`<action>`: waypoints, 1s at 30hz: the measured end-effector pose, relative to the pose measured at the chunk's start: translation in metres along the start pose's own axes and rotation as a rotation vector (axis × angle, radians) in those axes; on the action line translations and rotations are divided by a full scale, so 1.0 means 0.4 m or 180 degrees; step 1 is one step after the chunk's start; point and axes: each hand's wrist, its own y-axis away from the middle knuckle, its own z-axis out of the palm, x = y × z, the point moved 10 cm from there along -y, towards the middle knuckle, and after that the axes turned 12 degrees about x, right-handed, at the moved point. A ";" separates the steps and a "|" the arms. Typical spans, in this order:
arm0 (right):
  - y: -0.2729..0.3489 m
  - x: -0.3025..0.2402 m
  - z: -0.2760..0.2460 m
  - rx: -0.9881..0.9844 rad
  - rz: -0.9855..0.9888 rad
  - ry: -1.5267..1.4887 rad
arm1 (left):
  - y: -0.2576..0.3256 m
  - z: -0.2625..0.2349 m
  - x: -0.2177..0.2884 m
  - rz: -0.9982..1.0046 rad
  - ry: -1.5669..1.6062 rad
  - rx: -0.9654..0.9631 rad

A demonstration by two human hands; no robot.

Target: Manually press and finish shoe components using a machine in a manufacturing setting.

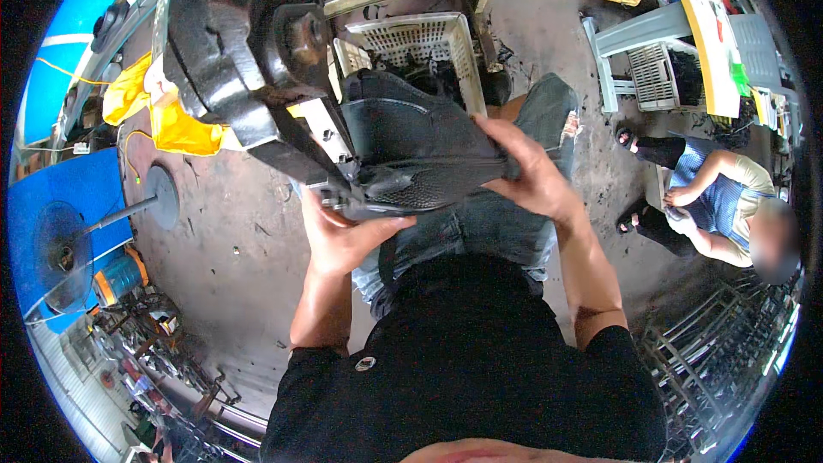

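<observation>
A black shoe (420,141) rests sole-up on the metal arm of a large dark press machine (240,43). Its ribbed black sole (424,187) faces me. My left hand (343,236) grips the shoe's near left end from below, thumb along the sole's edge. Over at the right end, my right hand (531,171) has its fingers curled over the top of the shoe. Both hands press the shoe against the machine's support. My blue-jeaned knees lie under it.
A white plastic crate (420,39) stands behind the machine, and a second crate (656,73) sits under a grey bench at right. A seated person (716,197) is at right. A floor fan (64,253) and yellow cloth (176,124) are at left. Metal racks (720,343) lie lower right.
</observation>
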 end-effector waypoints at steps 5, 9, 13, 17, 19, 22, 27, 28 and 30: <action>0.018 0.016 0.098 -0.0183 0.0186 -0.0371 | -0.017 -0.073 -0.014 -0.0153 0.0301 0.0344; 0.028 0.010 0.140 0.0028 0.0081 -0.0393 | -0.018 -0.043 0.053 0.0439 0.0286 -0.0379; 0.038 0.009 0.161 0.0224 0.0063 -0.0377 | -0.029 -0.001 0.087 0.0714 0.0124 -0.0101; 0.035 -0.020 0.152 0.0143 -0.0047 -0.0414 | -0.009 -0.064 0.026 0.0227 0.1166 0.0551; 0.035 -0.037 0.133 0.0042 -0.0001 -0.0167 | -0.012 -0.084 -0.004 0.0007 0.1222 0.0777; 0.018 -0.070 0.135 -0.0148 -0.0077 0.0333 | -0.016 -0.115 -0.023 -0.0639 0.1731 0.1070; 0.030 -0.026 0.177 -0.0252 0.0024 0.0146 | 0.015 -0.142 -0.070 -0.0966 0.1602 0.1739; 0.038 -0.002 0.173 -0.0137 0.0148 -0.0228 | 0.005 -0.100 -0.062 -0.0781 0.1548 0.1347; 0.052 0.018 0.162 -0.0058 0.0168 -0.0499 | 0.005 -0.064 -0.056 -0.0425 0.1243 0.0502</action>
